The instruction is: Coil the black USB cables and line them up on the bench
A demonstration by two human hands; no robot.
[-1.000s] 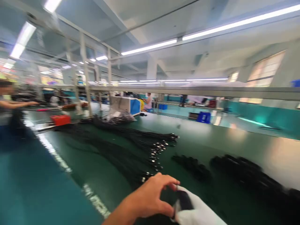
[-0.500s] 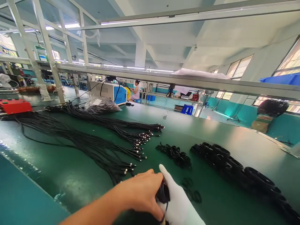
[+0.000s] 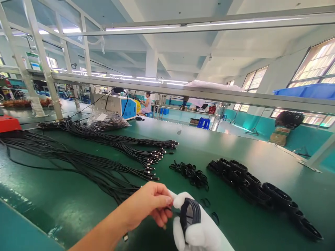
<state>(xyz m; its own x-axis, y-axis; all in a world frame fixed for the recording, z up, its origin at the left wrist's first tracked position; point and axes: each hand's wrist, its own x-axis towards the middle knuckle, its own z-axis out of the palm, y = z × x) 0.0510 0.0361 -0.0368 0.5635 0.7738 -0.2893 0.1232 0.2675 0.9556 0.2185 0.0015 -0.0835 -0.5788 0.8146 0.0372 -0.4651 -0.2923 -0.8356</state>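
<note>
My right hand (image 3: 195, 226), in a white glove, is closed around a small coil of black cable (image 3: 190, 214) held upright low in the middle of the view. My bare left hand (image 3: 149, 204) pinches the cable right beside the coil, fingers pressed together. Just beyond both hands, long black cables (image 3: 86, 164) with metal plugs fan across the green table (image 3: 78, 198). A row of finished black coils (image 3: 251, 184) lies to the right, and a small heap of black ties (image 3: 190, 172) sits between them.
A clear bag of dark parts (image 3: 107, 121) and a blue-and-white machine (image 3: 117, 104) stand at the far side. A red box (image 3: 7, 123) is at the left edge. A metal frame rail (image 3: 183, 91) crosses overhead. A seated person (image 3: 146, 104) works far behind.
The view steadied and dropped toward the table. My hands rose slightly, and the coil now shows upright in the gloved hand; my left hand shifted from covering it to pinching beside it.
</note>
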